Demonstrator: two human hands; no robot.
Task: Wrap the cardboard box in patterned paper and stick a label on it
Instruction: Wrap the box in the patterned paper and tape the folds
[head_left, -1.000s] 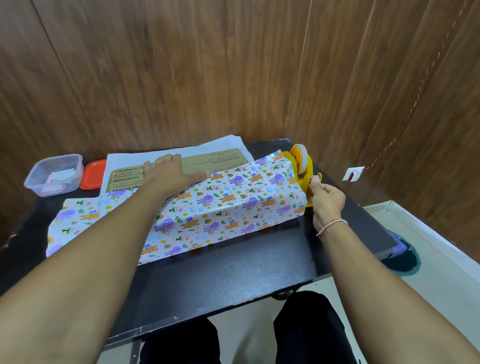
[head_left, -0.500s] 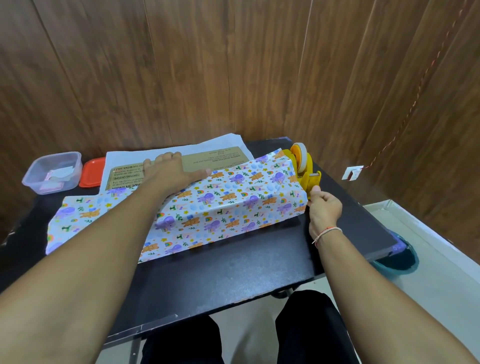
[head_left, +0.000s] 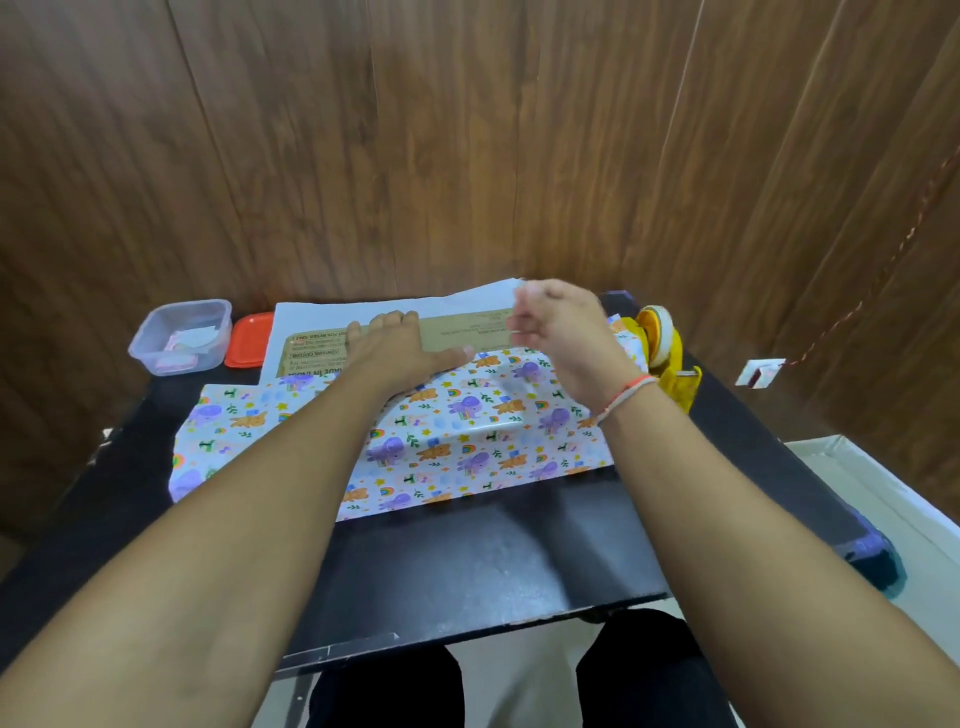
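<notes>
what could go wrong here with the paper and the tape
1. Only the left hand presses the patterned paper onto the cardboard box; if it eases off, the fold may spring open.
2. The right hand is blurred above the box; any tape it carries can't be made out and could land crooked or stick to itself.

**Non-task items in view**

A black desk (head_left: 467, 561) stands against a brown wood-panelled wall (head_left: 467, 145). At its far left corner sits a clear plastic container (head_left: 179, 335) holding small pale items; a red lid (head_left: 250, 340) lies flat just beside it on the right. A yellow tape dispenser (head_left: 670, 358) with a roll of tape stands at the far right. On the right wall, a small white fitting (head_left: 759, 372) connects to a twisted red-and-white cord (head_left: 883, 260) running upward.
</notes>
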